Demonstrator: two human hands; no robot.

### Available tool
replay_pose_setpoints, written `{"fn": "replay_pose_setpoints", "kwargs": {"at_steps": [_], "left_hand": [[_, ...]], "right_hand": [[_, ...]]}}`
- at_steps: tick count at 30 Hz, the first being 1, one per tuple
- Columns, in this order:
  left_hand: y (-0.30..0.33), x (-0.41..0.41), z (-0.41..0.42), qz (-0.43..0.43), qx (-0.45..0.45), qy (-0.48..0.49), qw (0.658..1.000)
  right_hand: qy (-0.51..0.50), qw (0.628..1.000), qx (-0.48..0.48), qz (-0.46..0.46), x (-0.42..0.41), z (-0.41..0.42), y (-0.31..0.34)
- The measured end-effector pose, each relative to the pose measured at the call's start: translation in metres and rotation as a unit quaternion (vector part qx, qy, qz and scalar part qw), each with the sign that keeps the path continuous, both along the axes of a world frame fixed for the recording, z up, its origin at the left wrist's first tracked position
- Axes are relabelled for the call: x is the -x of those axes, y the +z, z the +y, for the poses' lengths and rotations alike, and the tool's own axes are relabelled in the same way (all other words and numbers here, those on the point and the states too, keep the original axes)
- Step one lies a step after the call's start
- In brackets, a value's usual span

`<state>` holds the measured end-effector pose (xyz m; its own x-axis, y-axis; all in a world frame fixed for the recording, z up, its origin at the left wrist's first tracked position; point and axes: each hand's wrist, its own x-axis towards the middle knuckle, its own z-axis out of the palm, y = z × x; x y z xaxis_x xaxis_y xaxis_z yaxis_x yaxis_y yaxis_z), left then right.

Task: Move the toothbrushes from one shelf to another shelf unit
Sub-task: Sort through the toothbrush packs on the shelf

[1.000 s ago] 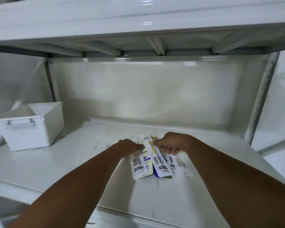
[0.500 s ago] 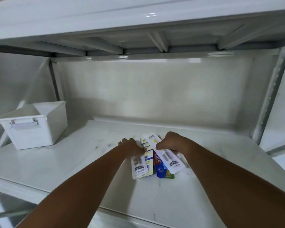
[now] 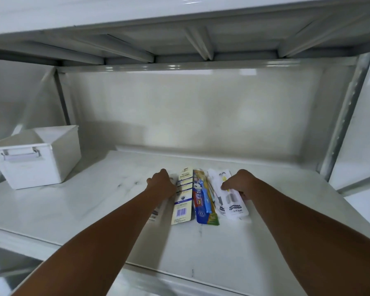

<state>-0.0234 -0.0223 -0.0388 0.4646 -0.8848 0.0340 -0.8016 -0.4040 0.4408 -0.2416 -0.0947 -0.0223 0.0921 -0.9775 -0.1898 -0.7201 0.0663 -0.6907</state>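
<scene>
Several packaged toothbrushes lie side by side on the white shelf (image 3: 94,206). A cream card pack (image 3: 182,201) with a barcode lies left of centre, a blue and red children's pack (image 3: 202,202) beside it, and clear white packs (image 3: 233,201) on the right. Another clear pack (image 3: 157,212) is mostly hidden under my left forearm. My left hand (image 3: 161,182) rests fingers-down on the left edge of the spread. My right hand (image 3: 238,183) presses on the clear white packs. Whether either hand grips a pack is unclear.
A white plastic bin (image 3: 30,159) with a handle stands at the shelf's left end. Another shelf board (image 3: 179,22) hangs low overhead. A metal upright (image 3: 342,124) stands at the back right, with a wall panel behind.
The packs were bunched and overlapping between my hands. Now my hands have moved apart and the packs lie spread flat in a row, the children's pack uncovered.
</scene>
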Motion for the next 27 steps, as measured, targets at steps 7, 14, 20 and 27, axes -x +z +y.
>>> {"fn": "replay_pose_setpoints", "kwargs": {"at_steps": [7, 14, 20, 27], "left_hand": [[-0.001, -0.013, 0.003, 0.084, 0.082, 0.027, 0.993], [0.008, -0.016, 0.002, 0.168, 0.133, 0.018, 0.977], [0.017, -0.006, -0.004, 0.290, 0.167, 0.017, 0.942], [0.028, 0.041, -0.020, 0.358, 0.150, -0.047, 0.920]], "right_hand": [[0.018, 0.998, -0.002, 0.057, -0.006, 0.011, -0.003], [0.041, 0.992, 0.013, 0.116, -0.009, 0.023, 0.009], [0.024, 0.990, 0.047, 0.127, -0.007, 0.023, 0.022], [0.008, 0.996, 0.051, 0.073, 0.009, 0.023, 0.018]]}}
